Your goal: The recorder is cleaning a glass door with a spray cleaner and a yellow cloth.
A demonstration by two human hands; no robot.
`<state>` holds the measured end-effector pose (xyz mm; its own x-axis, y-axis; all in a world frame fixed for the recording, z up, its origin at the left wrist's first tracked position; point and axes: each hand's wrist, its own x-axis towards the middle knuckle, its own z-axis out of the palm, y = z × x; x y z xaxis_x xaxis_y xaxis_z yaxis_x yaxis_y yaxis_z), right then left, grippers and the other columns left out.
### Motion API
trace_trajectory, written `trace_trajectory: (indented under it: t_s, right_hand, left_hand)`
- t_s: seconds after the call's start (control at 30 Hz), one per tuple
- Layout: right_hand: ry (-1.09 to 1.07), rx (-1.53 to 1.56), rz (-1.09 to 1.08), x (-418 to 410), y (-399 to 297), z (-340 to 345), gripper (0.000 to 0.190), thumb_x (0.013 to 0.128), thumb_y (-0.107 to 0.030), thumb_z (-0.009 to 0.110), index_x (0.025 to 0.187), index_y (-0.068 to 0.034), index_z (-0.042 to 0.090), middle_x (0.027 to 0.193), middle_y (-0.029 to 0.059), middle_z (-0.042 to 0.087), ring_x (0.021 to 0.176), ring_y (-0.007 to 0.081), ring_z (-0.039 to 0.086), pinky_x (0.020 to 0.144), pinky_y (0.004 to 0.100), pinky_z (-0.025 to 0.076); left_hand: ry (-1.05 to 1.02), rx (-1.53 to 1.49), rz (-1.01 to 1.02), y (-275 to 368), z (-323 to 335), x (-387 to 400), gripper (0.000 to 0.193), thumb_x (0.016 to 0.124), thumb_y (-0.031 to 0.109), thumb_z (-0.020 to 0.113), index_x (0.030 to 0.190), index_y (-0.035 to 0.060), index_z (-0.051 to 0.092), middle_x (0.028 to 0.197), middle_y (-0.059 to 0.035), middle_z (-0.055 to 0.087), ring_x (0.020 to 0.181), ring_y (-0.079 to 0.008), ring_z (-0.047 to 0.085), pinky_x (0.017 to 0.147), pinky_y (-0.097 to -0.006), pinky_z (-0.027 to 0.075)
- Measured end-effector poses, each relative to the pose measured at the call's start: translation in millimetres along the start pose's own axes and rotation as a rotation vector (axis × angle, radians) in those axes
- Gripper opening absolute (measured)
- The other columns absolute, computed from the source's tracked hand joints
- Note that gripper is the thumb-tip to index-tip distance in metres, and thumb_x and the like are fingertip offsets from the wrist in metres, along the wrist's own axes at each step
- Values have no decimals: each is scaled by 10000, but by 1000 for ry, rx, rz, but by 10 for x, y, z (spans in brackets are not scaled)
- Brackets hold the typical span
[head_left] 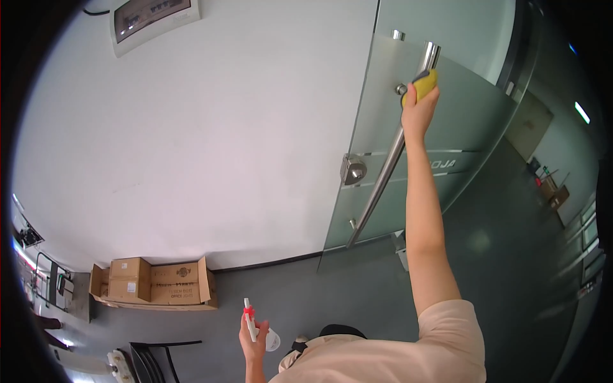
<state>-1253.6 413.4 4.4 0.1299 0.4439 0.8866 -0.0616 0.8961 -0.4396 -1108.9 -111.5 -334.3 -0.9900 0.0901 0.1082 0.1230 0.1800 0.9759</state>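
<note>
My right hand [419,112] is raised and closed around a yellow cloth with a grey side [424,86], which lies against the upper part of a long metal door handle [383,179]. The handle is fixed to a frosted glass door [459,119] that bears white lettering. Low on the left, my left hand [254,335] grips a spray bottle [272,339] with a white and red trigger head; its nozzle points away from me. A metal lock [354,170] sits at the door's edge, left of the handle.
Behind the door's left edge stands a white wall [215,143] with an electrical panel [155,19] at the top. An open cardboard box [208,282] holding smaller boxes rests on the floor by the wall. A black chair [148,361] and a platform trolley [79,292] are at lower left.
</note>
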Motion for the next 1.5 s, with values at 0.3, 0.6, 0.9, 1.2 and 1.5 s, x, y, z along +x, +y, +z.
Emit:
trace_trajectory:
  t_s: [0.3, 0.6, 0.9, 1.2, 1.5]
  right_hand:
    - [-72, 38, 55, -164, 378, 37, 600, 919, -306, 653, 1315, 62, 393, 1252, 284, 509, 1165, 419, 536, 963, 445, 435]
    - [-206, 208, 102, 712, 191, 21, 582, 914, -445, 639, 1169, 52, 478, 1030, 242, 643, 946, 390, 635, 844, 425, 489]
    - [-297, 327, 223, -997, 552, -186, 451, 978, -309, 577, 1272, 3, 438, 1052, 202, 607, 961, 348, 616, 867, 401, 468]
    - [-209, 1013, 1316, -1755, 558, -1047, 537, 1015, -465, 473, 1361, -56, 496, 1310, 59, 577, 1178, 214, 564, 1015, 351, 435]
    - [-384, 1034, 1766, -2475, 844, -1568, 479, 974, -456, 543, 1251, -67, 580, 1182, 73, 648, 1074, 214, 626, 942, 370, 498]
  left_hand:
    - [39, -28, -6, -115, -86, 18, 552, 817, 66, 692, 1334, 13, 508, 696, -27, 549, 620, -119, 578, 601, -269, 474]
    - [81, 76, -39, -18, 89, 179, 544, 818, 103, 706, 1316, 9, 509, 696, -37, 561, 622, -136, 607, 603, -279, 479]
    - [-330, 65, 103, 693, 880, 926, 550, 828, 144, 720, 1322, 41, 499, 743, -48, 583, 681, -147, 615, 641, -297, 492]
    - [-690, 51, 334, 1682, 2106, 1631, 595, 885, 324, 685, 1366, 65, 450, 817, -113, 612, 774, -263, 619, 726, -369, 484]
    - [-919, 214, 199, 1565, 2706, 1412, 514, 910, 370, 644, 1248, 11, 500, 800, -157, 650, 735, -286, 666, 698, -377, 492]
